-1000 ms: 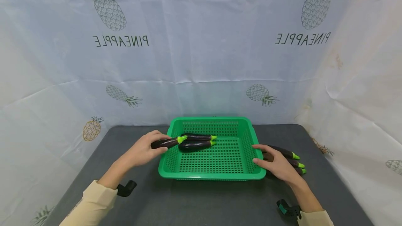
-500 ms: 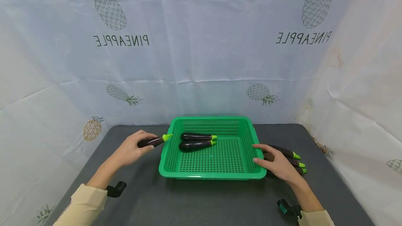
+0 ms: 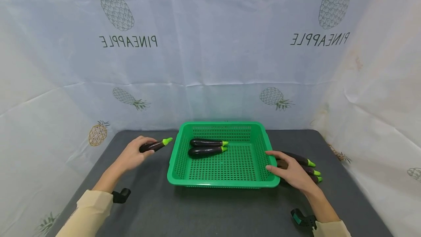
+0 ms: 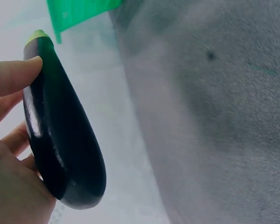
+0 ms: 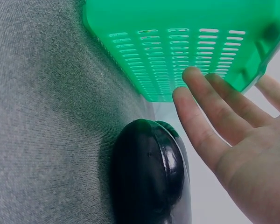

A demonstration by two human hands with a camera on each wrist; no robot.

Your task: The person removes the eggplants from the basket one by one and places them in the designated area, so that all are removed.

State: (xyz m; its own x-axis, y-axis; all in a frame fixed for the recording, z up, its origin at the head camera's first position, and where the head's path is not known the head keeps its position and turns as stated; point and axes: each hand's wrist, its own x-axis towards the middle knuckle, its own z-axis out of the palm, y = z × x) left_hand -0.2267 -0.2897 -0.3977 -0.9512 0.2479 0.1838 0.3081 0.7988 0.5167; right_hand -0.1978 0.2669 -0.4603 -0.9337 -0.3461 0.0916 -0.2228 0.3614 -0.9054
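My left hand (image 3: 133, 153) grips an eggplant (image 4: 65, 130), dark and glossy, its green stem (image 3: 167, 141) pointing right toward the basket. In the left wrist view the thumb lies across it near the stem end. The hand is left of a green slotted plastic basket (image 3: 227, 184). Inside the basket, on its left half, two eggplants (image 3: 205, 151) lie side by side with stems to the right. My right hand (image 3: 292, 173) is at the basket's right rim, thumb and index fingertips over it. The right wrist view shows straight fingers (image 5: 219, 105) beside the outer wall.
Several more eggplants (image 5: 147, 172) lie on the dark grey table (image 3: 210, 211) right of the basket, partly hidden under my right hand. Behind the table hangs a pale cloth (image 3: 210, 65) with pineapple prints. Another pale cloth (image 3: 378, 120) hangs at the right side.
My left hand has carried the eggplant leftward, from over the basket's left rim to beside the basket. The right hand and the two eggplants inside have stayed in place.
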